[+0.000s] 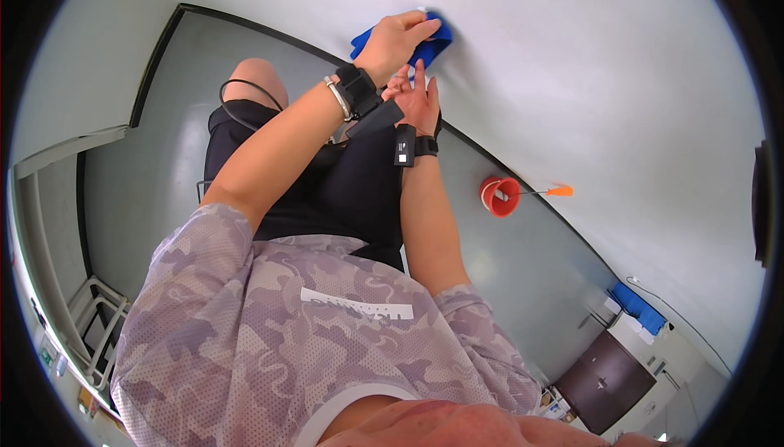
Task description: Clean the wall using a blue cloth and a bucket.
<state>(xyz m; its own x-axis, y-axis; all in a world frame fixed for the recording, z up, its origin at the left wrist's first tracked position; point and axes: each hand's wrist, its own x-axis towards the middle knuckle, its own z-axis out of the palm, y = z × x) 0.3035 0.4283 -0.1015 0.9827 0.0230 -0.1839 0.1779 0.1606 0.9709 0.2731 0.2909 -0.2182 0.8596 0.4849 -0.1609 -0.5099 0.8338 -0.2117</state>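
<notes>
A soft blue cloth (408, 43) lies pressed against a smooth, matt white wall (588, 63). The grey floor (163, 145) below has a dull sheen. A glossy orange plastic bucket (500, 196) stands on it. Black fabric straps (359, 88) and a metal bangle (336, 97) circle one wrist.

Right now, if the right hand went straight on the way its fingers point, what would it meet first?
Probably the blue cloth that the left hand presses on the white wall; the right hand points up at it, though depth is unclear.
</notes>
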